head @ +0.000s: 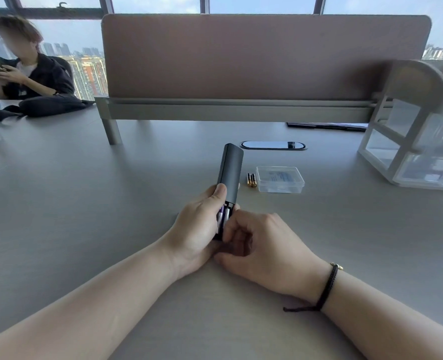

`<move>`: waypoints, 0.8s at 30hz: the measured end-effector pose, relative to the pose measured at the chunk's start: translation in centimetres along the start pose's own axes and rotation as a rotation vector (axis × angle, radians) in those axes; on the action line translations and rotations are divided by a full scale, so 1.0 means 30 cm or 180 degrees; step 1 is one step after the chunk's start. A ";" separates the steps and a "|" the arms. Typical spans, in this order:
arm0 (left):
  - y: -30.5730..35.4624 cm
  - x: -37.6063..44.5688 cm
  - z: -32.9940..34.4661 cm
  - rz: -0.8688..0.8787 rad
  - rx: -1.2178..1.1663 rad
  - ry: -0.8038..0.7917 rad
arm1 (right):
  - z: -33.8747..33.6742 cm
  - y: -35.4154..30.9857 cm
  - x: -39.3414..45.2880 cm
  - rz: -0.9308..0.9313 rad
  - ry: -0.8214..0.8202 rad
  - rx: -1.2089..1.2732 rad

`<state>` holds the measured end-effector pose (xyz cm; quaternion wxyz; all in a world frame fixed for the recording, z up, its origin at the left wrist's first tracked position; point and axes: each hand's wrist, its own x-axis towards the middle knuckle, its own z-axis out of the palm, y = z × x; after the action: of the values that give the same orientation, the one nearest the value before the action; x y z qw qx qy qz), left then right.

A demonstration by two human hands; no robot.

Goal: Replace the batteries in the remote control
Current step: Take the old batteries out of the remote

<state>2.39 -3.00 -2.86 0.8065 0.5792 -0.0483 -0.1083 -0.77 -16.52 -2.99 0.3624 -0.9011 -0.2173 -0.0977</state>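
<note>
Grey slim plastic remote control point(230, 172) points far, long axis away; left hand point(202, 224) grasps its near end, right hand point(262, 245) pinches purple-and-silver batteries point(223, 216) there. Two black-and-gold spare batteries point(251, 180) lie right.

We cannot read any words or numbers here. The small clear plastic box with a lid point(280, 178), at about 1 o'clock from our hands, has a white paper label with blue print, but the print is too blurry to read. The two dark and gold batteries point(251, 180) beside it show no letters we can make out.
</note>
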 end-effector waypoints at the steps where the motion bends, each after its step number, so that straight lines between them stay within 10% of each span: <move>1: 0.001 0.002 -0.002 -0.0041 -0.0027 0.0011 | 0.007 -0.004 -0.003 -0.0068 -0.0039 -0.0052; 24: 0.017 0.018 -0.028 -0.0806 -0.0573 -0.0081 | -0.036 0.057 0.026 -0.0562 0.0453 -0.0276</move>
<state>3.14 -2.18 -2.67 0.8344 0.5046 0.0248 -0.2203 0.69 -18.12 -2.99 0.3275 -0.8840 -0.2651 -0.2022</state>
